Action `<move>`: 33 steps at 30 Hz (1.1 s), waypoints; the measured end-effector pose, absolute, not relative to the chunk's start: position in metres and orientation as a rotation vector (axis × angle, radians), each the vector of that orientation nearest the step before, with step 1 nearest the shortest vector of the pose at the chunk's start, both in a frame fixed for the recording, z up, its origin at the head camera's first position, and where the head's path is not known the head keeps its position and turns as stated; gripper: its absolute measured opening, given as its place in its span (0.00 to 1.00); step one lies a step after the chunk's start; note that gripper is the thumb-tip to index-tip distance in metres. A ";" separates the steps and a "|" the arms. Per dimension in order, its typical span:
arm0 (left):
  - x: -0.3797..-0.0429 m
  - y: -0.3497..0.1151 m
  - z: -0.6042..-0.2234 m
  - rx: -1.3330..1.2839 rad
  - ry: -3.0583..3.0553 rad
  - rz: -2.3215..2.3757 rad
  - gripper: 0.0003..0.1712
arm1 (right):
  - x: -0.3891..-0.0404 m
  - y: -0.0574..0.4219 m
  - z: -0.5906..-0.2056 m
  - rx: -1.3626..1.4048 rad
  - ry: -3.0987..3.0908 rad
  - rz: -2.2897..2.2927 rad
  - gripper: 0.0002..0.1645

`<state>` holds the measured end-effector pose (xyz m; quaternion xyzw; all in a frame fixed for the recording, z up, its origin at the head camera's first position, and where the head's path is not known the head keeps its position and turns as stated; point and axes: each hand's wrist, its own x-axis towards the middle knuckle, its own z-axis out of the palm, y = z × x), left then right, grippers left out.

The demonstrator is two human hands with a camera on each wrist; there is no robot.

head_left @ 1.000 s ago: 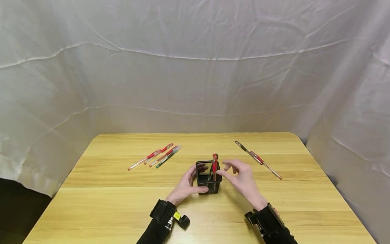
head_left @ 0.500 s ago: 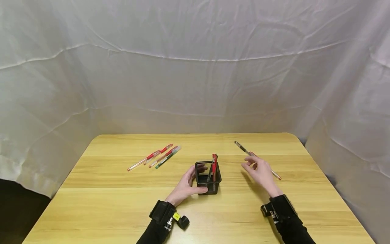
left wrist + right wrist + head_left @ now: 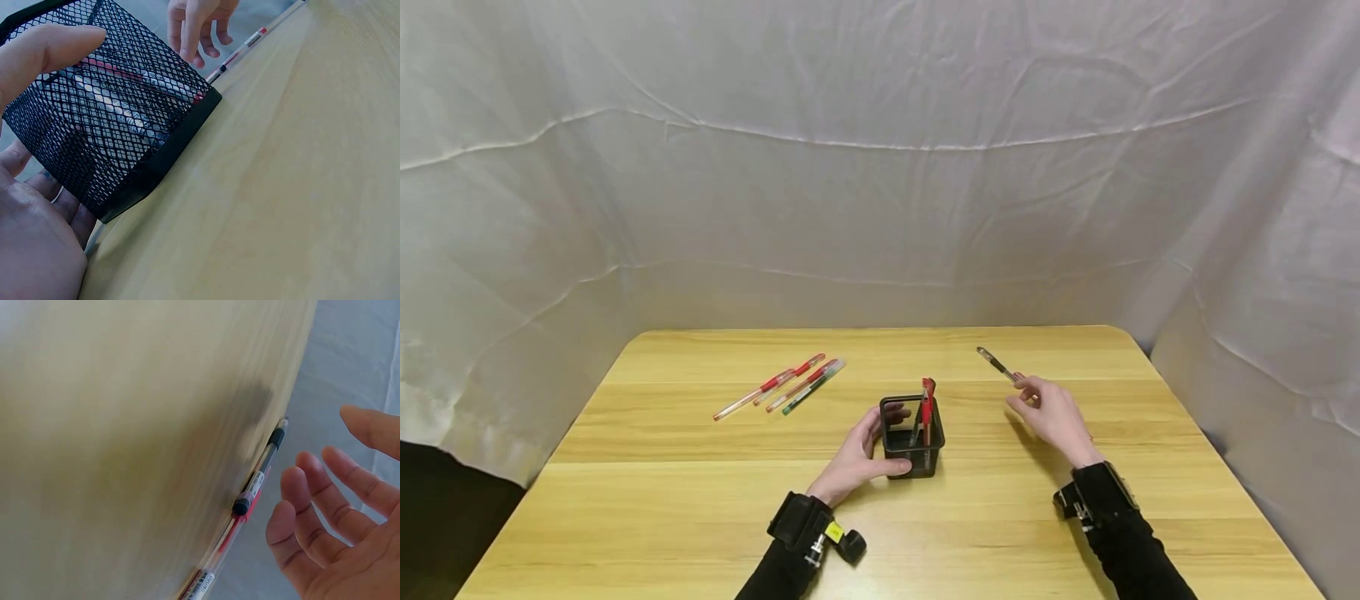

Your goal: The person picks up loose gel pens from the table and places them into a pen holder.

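Note:
My left hand point(image 3: 853, 458) holds a black mesh pen holder point(image 3: 922, 467), thumb across the near wall and fingers round the far left side. Inside it lean a red pen point(image 3: 927, 408) and a darker pen point(image 3: 916, 429); in the left wrist view both show through the mesh point(image 3: 112, 125). To the right, my right hand point(image 3: 1054, 418) hovers low over two pens with its fingers loosely bent, holding nothing. Of these, the black pen point(image 3: 273, 442) lies across the end of a second red pen point(image 3: 228, 537), which the hand mostly hides in the head view.
On the table's left half lie several pens: red-capped ones point(image 3: 772, 382) and a green one point(image 3: 808, 393), close together and slanting alike. The wooden table point(image 3: 700, 500) has rounded far corners. Pale cloth point(image 3: 880, 208) hangs behind and at both sides.
My right hand has moved away from the pen holder to the right, over the two crossed pens. The left hand and the holder have stayed in place.

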<state>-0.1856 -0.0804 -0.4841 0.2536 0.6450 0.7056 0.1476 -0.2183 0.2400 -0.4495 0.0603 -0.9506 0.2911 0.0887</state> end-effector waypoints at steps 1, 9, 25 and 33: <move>-0.187 -0.080 -0.487 0.724 1.862 2.031 0.45 | -0.219 0.241 -0.449 0.183 -2.831 0.862 0.23; -0.191 -0.080 -0.499 0.722 1.885 2.035 0.45 | -0.225 0.239 -0.448 0.234 -2.925 0.820 0.29; -0.191 -0.080 -0.499 0.726 1.882 2.042 0.45 | -0.232 0.233 -0.454 0.376 -3.072 0.744 0.36; -0.191 -0.080 -0.497 0.724 1.861 2.046 0.45 | -0.232 0.231 -0.453 0.352 -3.125 0.736 0.37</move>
